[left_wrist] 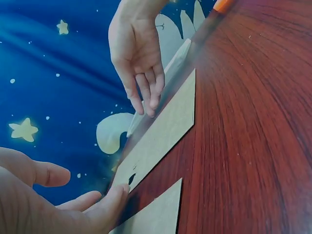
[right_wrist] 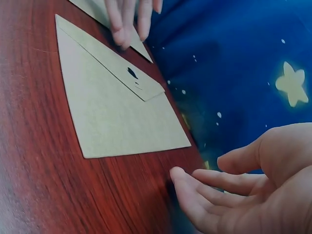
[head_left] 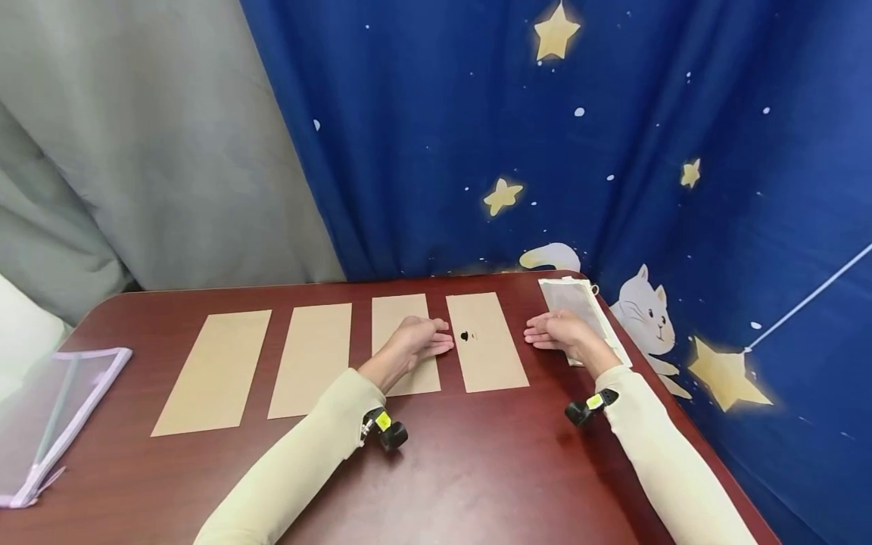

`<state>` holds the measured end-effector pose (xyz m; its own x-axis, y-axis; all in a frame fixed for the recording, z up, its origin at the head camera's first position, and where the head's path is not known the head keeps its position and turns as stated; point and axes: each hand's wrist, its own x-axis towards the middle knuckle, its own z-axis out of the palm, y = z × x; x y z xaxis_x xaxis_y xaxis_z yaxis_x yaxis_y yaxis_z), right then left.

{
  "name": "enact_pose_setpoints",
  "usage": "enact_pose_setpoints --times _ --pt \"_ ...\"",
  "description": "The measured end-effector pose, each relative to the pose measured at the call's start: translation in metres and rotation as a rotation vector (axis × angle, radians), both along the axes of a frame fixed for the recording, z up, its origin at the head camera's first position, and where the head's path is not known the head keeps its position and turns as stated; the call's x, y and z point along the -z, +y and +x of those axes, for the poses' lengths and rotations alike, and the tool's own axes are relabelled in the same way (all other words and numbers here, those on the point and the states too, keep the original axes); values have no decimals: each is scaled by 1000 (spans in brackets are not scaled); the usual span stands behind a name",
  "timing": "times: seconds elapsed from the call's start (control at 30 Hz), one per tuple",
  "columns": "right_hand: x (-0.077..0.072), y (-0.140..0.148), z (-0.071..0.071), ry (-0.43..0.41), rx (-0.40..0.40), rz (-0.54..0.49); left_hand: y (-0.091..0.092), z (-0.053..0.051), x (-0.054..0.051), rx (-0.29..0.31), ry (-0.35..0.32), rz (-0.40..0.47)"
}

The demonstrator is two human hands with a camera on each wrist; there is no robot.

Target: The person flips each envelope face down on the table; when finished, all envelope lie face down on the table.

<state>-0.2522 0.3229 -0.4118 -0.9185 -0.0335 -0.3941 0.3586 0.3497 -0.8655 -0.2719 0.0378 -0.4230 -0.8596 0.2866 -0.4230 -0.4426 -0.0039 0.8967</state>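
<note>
A brown paper envelope [head_left: 487, 344] lies flat on the dark red table between my two hands. In the right wrist view its flap [right_wrist: 109, 61] is folded over and bears a small black mark [right_wrist: 132, 73]. My left hand [head_left: 421, 338] hovers at its left side, over part of another brown envelope [head_left: 398, 306], with fingers fairly straight and holding nothing. To the right is my right hand [head_left: 564, 333], palm turned inward, its fingers relaxed and apart from the envelope. It partly covers a grey-and-white flat pouch [head_left: 572, 297] near the table's right edge.
Two more brown envelopes, one [head_left: 312, 356] nearer and one [head_left: 214, 371] farther left, continue the row. A see-through pouch with a lilac border [head_left: 109, 371] lies at the table's left end. Behind the table [head_left: 477, 469] hang a grey curtain [head_left: 170, 151] and a blue starry curtain [head_left: 422, 136].
</note>
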Motion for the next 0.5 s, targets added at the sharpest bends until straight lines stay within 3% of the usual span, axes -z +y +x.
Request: enact_pose_setpoints --times 0.23,0.5 --pt "2 2 -11 -77 15 -96 3 -6 0 -44 -35 30" --pt "7 -4 -18 -108 40 -107 7 -6 -1 -59 -68 78"
